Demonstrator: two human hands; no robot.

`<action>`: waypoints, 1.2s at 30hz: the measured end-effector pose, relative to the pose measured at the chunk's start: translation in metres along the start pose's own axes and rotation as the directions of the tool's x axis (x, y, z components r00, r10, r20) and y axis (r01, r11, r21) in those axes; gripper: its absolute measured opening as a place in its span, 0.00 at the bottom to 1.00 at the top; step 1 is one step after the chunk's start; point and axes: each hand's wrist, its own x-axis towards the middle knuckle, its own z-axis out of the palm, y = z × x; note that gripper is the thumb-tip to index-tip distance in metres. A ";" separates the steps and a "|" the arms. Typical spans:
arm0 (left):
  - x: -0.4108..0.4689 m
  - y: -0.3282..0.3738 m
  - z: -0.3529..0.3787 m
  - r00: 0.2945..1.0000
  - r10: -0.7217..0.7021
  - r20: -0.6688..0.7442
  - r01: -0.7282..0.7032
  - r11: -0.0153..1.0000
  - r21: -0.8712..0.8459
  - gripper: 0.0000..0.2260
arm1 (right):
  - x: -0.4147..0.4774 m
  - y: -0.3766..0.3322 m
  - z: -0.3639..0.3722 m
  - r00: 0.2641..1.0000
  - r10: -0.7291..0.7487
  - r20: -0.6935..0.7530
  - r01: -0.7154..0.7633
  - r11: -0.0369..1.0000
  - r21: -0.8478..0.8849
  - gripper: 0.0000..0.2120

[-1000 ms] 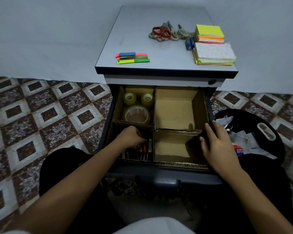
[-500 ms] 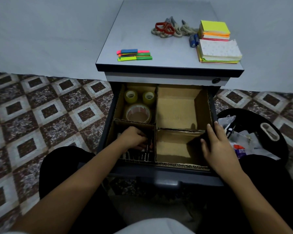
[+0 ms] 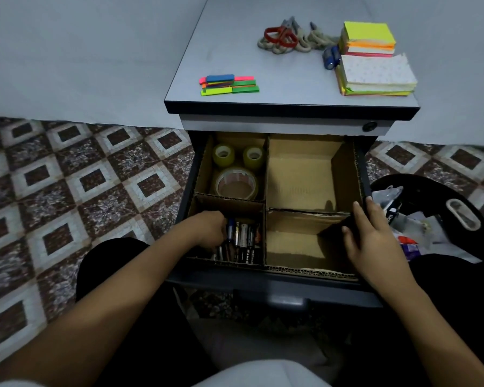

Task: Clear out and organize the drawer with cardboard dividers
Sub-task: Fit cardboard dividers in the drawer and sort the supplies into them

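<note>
The open drawer (image 3: 277, 277) holds cardboard dividers (image 3: 265, 191) that split it into four compartments. Three tape rolls (image 3: 236, 184) lie in the far-left one. Pens and markers (image 3: 243, 236) fill the near-left one. My left hand (image 3: 207, 230) reaches into that compartment at its left side, fingers bent down among the pens; their tips are hidden. My right hand (image 3: 375, 241) rests with straight fingers on the drawer's right cardboard wall, thumb inside the near-right compartment. Both right compartments hold nothing.
On the cabinet top (image 3: 291, 79) lie coloured sticky flags (image 3: 229, 85), red-handled scissors (image 3: 281, 37) on coiled rope, and stacks of note pads (image 3: 375, 74). A black bag (image 3: 430, 196) with paper scraps sits on the tiled floor right of the drawer. My knees flank the drawer front.
My left hand has slid to the left inside the near-left compartment, uncovering more of the pens. My right hand has stayed on the right wall.
</note>
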 end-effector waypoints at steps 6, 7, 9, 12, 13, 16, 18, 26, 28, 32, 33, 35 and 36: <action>-0.002 0.001 0.001 1.000 0.003 0.016 0.000 0.979 -0.205 0.12 | 0.001 0.002 0.003 1.000 -0.012 -0.025 0.012 1.000 0.015 0.26; -0.003 0.001 0.001 1.000 0.003 0.012 0.000 0.976 -0.217 0.12 | 0.001 0.002 0.003 1.000 -0.014 -0.028 0.015 1.000 0.015 0.26; -0.003 0.000 0.001 1.000 0.006 0.005 -0.005 0.975 -0.220 0.12 | 0.001 0.002 0.003 1.000 -0.016 -0.025 0.016 1.000 0.006 0.26; -0.004 0.001 0.001 1.000 0.007 -0.010 -0.009 0.975 -0.222 0.11 | 0.001 0.003 0.003 0.999 -0.017 -0.033 0.018 1.000 0.015 0.26; -0.004 0.001 0.001 1.000 0.013 -0.020 -0.017 0.975 -0.221 0.11 | 0.000 0.003 0.003 0.999 -0.016 -0.037 0.017 1.000 0.021 0.26; -0.008 0.003 -0.003 0.989 0.078 -0.126 -0.100 0.980 -0.172 0.09 | 0.001 0.003 0.004 0.998 -0.023 -0.051 0.025 0.999 0.031 0.25; -0.015 0.006 -0.007 0.965 0.141 -0.223 -0.177 0.973 -0.147 0.09 | 0.000 0.003 0.003 0.998 -0.027 -0.055 0.029 0.999 0.032 0.25; -0.049 0.033 -0.036 0.826 0.367 -0.428 -0.466 0.872 -0.151 0.06 | 0.020 -0.003 -0.026 0.983 -0.081 -0.164 0.097 0.991 0.095 0.19; -0.053 0.045 -0.049 0.779 0.406 -0.477 -0.515 0.849 -0.118 0.06 | 0.033 -0.010 -0.042 0.974 -0.124 -0.191 0.142 0.986 0.086 0.18; -0.054 0.074 -0.080 0.664 0.478 -0.575 -0.587 0.810 -0.005 0.07 | 0.065 -0.024 -0.078 0.948 -0.198 -0.249 0.232 0.966 0.116 0.17; -0.052 0.083 -0.089 0.638 0.486 -0.597 -0.594 0.804 0.020 0.06 | 0.075 -0.028 -0.088 0.942 -0.212 -0.260 0.249 0.961 0.117 0.16; -0.046 0.099 -0.103 0.592 0.478 -0.649 -0.611 0.791 0.027 0.05 | 0.092 -0.034 -0.105 0.932 -0.230 -0.278 0.268 0.957 0.108 0.15; -0.041 0.108 -0.110 0.576 0.463 -0.674 -0.619 0.786 0.011 0.04 | 0.102 -0.036 -0.113 0.926 -0.234 -0.294 0.276 0.955 0.109 0.15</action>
